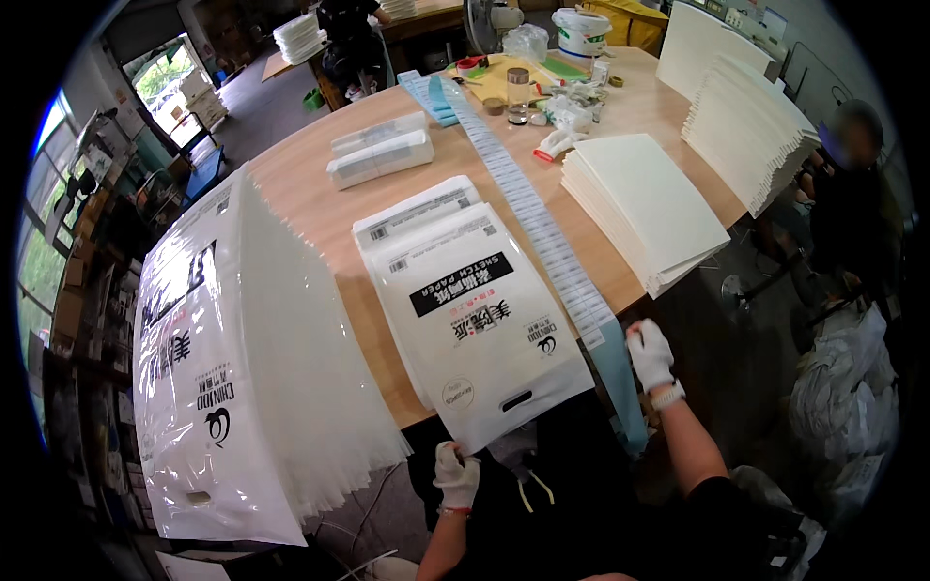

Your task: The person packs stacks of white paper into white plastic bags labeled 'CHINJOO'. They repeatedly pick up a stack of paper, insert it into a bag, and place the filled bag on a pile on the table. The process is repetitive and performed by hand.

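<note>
My left hand (455, 476), in a white glove, is closed at the near corner of a printed plastic bag (455, 349); its fingers pinch the bag's edge. That bag has a dark banner and a cut-out handle, and lies on a pile of similar bags hanging over the table's front edge. My right hand (651, 356), also gloved, is raised beside the near end of a long strip of labels (528, 208). Its fingers are curled together; whatever they hold, if anything, is too small to make out. The strip's pale blue backing (618, 387) hangs off the table edge.
A tall fanned stack of plastic bags (281, 358) stands at left. White paper stacks (639, 203) lie at right, with taller ones (741, 126) behind. Two wrapped packs (380, 155), a clear jar (517, 97) and a white bucket (581, 34) are farther back. A person (852, 184) sits at right.
</note>
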Motion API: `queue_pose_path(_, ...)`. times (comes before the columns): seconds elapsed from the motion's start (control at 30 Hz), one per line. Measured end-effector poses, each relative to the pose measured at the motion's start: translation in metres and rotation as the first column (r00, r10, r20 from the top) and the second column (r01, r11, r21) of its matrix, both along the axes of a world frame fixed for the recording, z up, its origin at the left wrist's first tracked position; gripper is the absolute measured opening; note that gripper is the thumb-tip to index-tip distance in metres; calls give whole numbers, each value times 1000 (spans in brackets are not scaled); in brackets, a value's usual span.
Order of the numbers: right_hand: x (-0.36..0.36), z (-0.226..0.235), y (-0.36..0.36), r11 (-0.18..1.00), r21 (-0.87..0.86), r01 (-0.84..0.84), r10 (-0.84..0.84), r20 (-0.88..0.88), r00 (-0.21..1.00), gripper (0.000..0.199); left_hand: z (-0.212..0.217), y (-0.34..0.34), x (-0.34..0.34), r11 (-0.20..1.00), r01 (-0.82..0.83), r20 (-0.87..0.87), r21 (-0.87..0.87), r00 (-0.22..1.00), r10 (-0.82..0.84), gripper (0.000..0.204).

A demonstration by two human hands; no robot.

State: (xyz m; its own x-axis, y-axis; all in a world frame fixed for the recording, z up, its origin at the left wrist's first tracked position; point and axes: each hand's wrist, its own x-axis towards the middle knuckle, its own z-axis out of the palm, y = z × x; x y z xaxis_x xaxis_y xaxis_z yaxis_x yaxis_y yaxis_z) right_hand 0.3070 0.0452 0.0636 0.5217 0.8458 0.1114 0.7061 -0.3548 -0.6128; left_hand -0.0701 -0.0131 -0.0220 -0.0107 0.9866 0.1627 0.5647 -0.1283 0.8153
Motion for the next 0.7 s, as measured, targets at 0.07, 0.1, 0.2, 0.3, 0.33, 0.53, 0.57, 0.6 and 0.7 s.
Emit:
queue_pose_path(0.07,26,-20,34,997,-58,52,-56,-60,997,25,33,4,10,978,61,-202,201,979,-20,56)
queue_pose_path(0.1,36,-29,48,982,-189,20,-46,-136,990,25,50,4,15,973,94,-220,209,974,-47,61)
queue_pose_path(0.2,49,-32,77,967,-233,-99,9,-358,934,16,88,23,43,954,280,-81,110,959,-272,48)
queue_pose_path(0.3,48,-27,85,971,-91,-220,141,-526,839,14,65,69,95,875,436,396,-209,856,-332,34)
queue_pose_path(0.33,47,-27,84,966,-25,-259,197,-581,790,13,78,90,120,823,449,562,-348,803,-200,30)
queue_pose_path(0.53,31,31,74,908,-58,-415,353,-428,832,17,64,188,216,363,678,768,-639,532,357,18)
queue_pose_path(0.57,37,36,73,908,-69,-413,349,-420,838,17,65,189,222,420,668,788,-614,545,285,19)
queue_pose_path(0.6,40,36,70,911,-78,-405,338,-422,841,18,70,186,224,469,655,796,-592,568,211,21)
queue_pose_path(0.7,43,33,65,936,-41,-349,292,-463,837,18,64,185,233,530,661,814,-530,572,101,26)
